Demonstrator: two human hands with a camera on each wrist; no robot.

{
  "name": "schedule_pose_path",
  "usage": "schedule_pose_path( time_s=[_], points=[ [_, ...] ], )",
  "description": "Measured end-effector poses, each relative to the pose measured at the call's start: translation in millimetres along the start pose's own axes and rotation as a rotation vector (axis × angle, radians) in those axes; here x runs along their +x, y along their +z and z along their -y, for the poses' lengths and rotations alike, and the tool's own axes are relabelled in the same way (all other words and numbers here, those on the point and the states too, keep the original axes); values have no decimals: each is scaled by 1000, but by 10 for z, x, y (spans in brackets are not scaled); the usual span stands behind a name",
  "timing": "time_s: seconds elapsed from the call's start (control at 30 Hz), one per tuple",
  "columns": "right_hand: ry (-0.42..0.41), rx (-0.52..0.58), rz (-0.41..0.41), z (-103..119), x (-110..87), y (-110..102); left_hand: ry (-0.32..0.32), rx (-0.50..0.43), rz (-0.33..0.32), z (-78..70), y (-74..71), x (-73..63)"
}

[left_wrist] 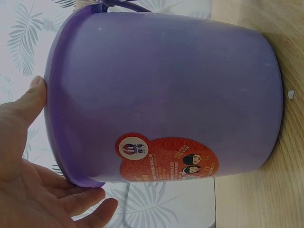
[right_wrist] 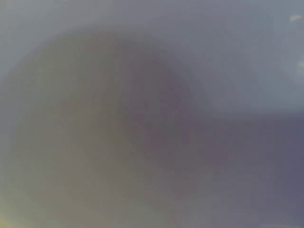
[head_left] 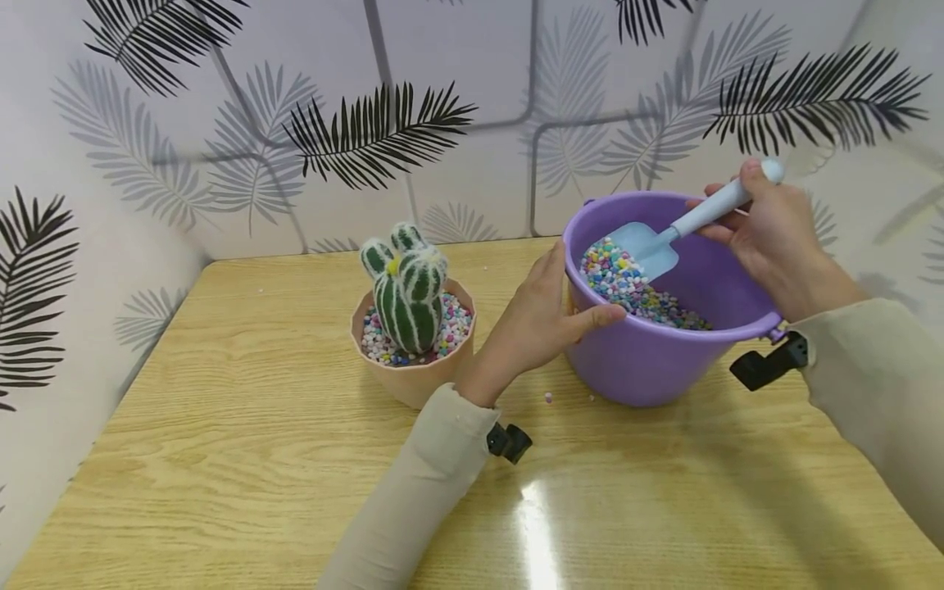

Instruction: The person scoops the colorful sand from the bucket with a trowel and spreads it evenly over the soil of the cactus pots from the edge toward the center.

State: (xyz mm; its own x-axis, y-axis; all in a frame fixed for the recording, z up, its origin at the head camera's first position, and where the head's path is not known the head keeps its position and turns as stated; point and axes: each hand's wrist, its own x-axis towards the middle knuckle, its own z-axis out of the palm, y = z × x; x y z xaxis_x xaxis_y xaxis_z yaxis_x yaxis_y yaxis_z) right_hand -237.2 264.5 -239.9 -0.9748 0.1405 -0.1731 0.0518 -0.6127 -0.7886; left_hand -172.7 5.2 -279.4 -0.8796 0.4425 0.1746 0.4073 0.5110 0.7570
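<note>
Slanting from two o'clock at its knob to eight o'clock at its blade, the blue scoop is held inside the purple bucket, its blade set against coloured pebbles. Its handle is gripped by the curled fingers of the right hand. From the left hand, spread with relaxed fingers against the bucket's rim around eight to nine o'clock, the blade is found at two o'clock.

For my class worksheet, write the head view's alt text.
A right hand holds a blue scoop in a purple bucket of multicoloured pebbles; the left hand touches its rim. Left of it, a potted cactus stands on the wooden table.
</note>
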Motion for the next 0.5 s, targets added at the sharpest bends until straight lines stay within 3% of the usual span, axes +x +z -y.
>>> schedule_pose_path(
  time_s=[0.2, 0.5],
  points=[
    [-24, -24, -8, -20, -35, 39, 25, 18, -30, 7, -13, -57],
    [34, 106, 0, 28, -6, -28, 0, 39, -80, -10, 6, -138]
  ],
)
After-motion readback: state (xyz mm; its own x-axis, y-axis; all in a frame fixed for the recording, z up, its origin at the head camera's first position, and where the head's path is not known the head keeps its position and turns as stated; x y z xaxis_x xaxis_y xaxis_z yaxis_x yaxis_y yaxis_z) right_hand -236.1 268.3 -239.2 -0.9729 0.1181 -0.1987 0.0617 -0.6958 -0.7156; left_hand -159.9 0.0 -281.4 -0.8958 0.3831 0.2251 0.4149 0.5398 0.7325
